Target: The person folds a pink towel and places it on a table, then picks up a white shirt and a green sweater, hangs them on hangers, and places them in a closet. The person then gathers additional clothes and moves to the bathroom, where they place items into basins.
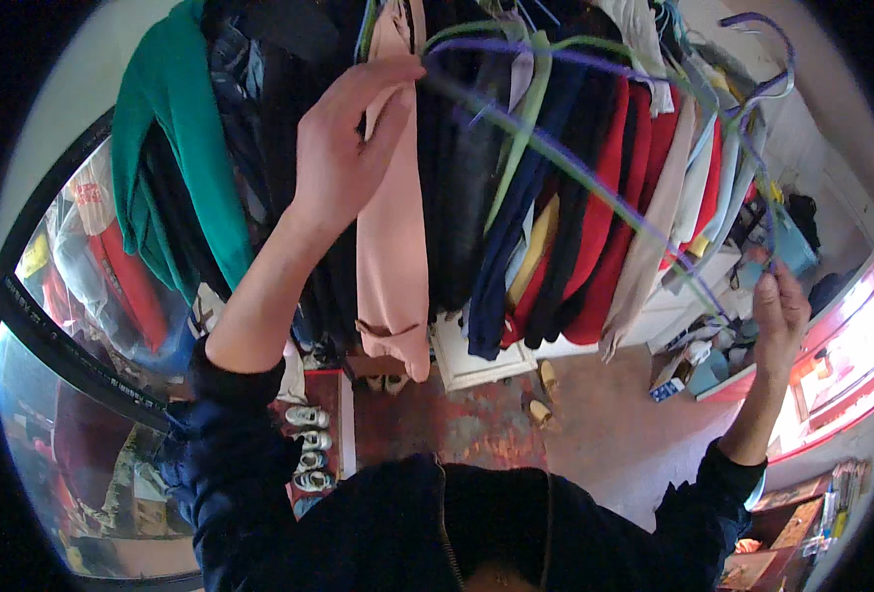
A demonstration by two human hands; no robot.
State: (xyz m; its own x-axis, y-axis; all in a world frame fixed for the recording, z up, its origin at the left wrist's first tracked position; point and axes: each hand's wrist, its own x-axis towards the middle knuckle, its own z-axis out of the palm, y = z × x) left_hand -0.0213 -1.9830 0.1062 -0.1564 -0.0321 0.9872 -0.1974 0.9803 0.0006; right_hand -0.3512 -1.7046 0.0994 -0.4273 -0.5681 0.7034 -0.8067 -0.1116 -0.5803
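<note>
A green and purple pair of thin clothes hangers [607,194] spans the space between my hands, slightly blurred, with a curved hook [788,63] at the upper right. My left hand [351,144] pinches one corner of them between thumb and fingertips. At the other end, my right hand [781,307] grips their lower right part. Just behind my left hand hangs a pink long-sleeved garment [394,251]. Dark, navy and red garments [592,237] hang in a row behind the hangers.
A green garment [178,140] hangs at the left, beside a dark-framed mirror [52,355]. Several shoes [311,440] line a red surface below. Yellowish slippers [540,411] lie on the worn floor [474,422]. Cluttered items [703,362] fill a low surface at the right.
</note>
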